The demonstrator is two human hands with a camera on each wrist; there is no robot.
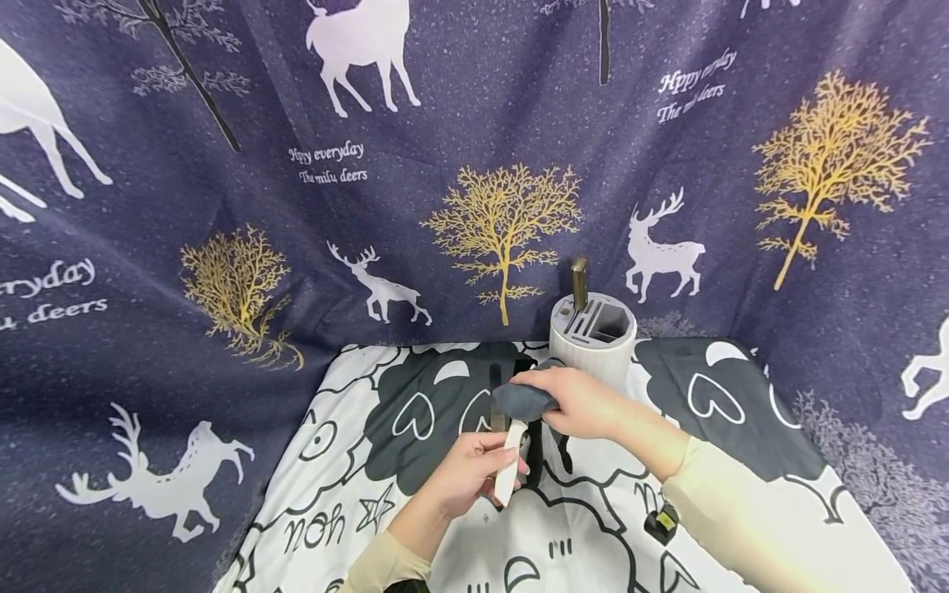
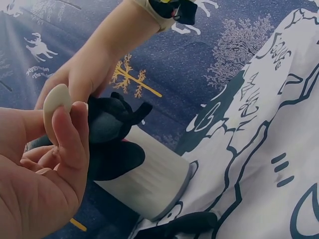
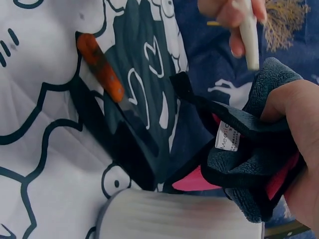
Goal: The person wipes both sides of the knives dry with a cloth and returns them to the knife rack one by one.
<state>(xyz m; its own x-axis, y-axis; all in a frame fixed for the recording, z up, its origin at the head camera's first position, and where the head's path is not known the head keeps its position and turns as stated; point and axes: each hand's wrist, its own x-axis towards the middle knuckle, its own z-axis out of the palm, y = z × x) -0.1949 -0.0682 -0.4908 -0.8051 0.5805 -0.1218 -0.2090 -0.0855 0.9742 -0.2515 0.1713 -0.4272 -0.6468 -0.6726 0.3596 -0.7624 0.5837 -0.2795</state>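
My left hand (image 1: 474,469) grips a slim white handle (image 1: 508,465), with the thumb and fingers round it. The handle's far end runs up to the cloth, and whatever it carries cannot be made out. A dark grey-blue cloth (image 3: 249,134) with pink on its other side and a small white label is bunched in my right hand (image 1: 582,401). Below the hands lies a knife with an orange-brown handle (image 3: 102,69); its blade (image 1: 496,395) points towards the back. Alongside it is a long black object (image 3: 112,129), its kind unclear.
A white ribbed cylindrical knife block (image 1: 593,354) stands at the back, right beside the cloth. One knife with a brown handle (image 1: 580,284) is upright in its slots. Black-and-white patterned fabric (image 1: 415,535) covers the surface. A dark blue deer-print curtain (image 1: 445,123) hangs behind.
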